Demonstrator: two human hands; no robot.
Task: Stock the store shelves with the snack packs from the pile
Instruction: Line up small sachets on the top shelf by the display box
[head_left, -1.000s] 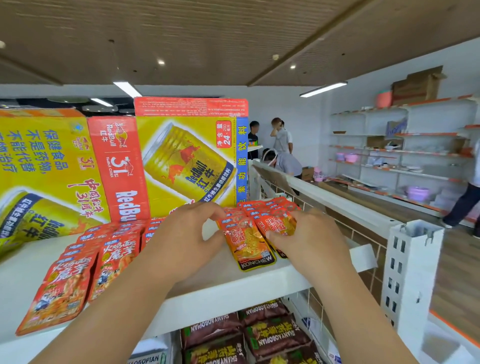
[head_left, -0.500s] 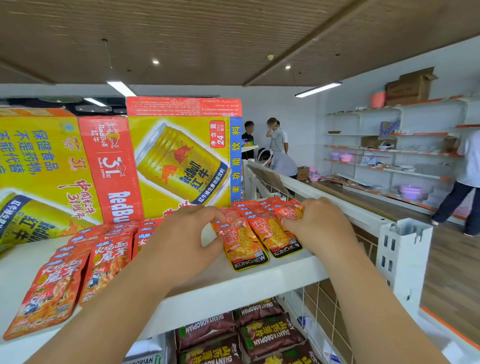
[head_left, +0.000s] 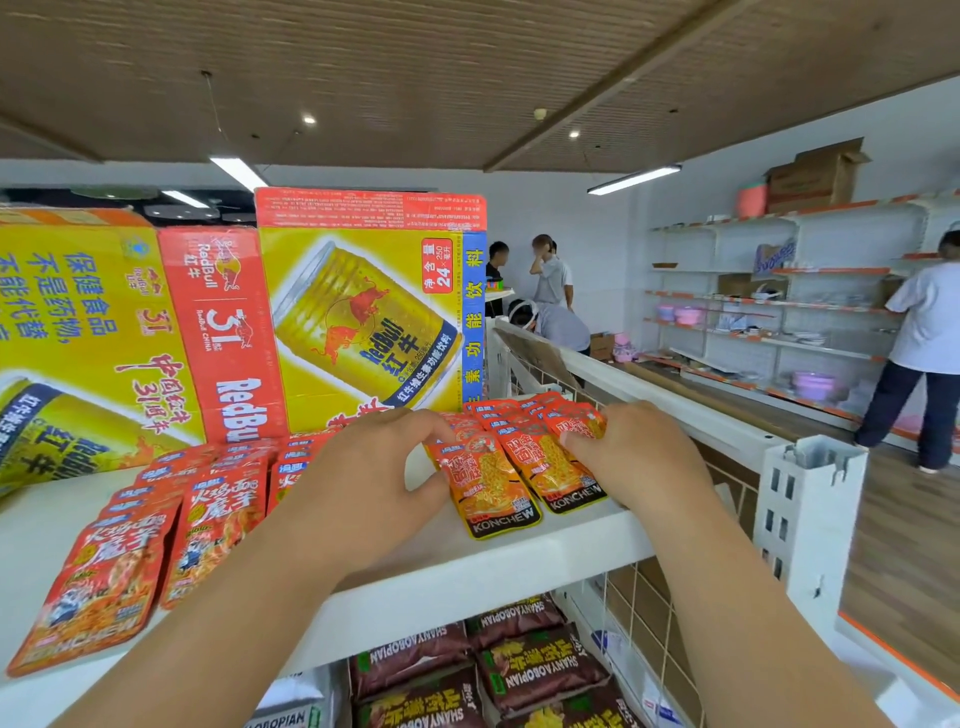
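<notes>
Among the orange snack packs (head_left: 485, 478), a second now lies forward beside the first. Red Bull cartons (head_left: 358, 322) back the white shelf (head_left: 493, 582) holding their two rows; left hand (head_left: 358, 493) pinches one row, right hand (head_left: 644, 462) clutches the other, fingers curled.

The left forearm (head_left: 208, 634) is reaching forward and up from the lower left of the view and the right forearm (head_left: 753, 623) from the lower right, both bare, so that the two hands are sitting close together with their backs facing the camera. The left hand (head_left: 363, 488) is curling its fingers, forefinger and thumb pinching the left edge of the snack packs (head_left: 488, 478). The right hand (head_left: 639, 462) is bending its fingers (head_left: 574, 441) down onto the same packs, gripping their right side, its thumb hidden.
</notes>
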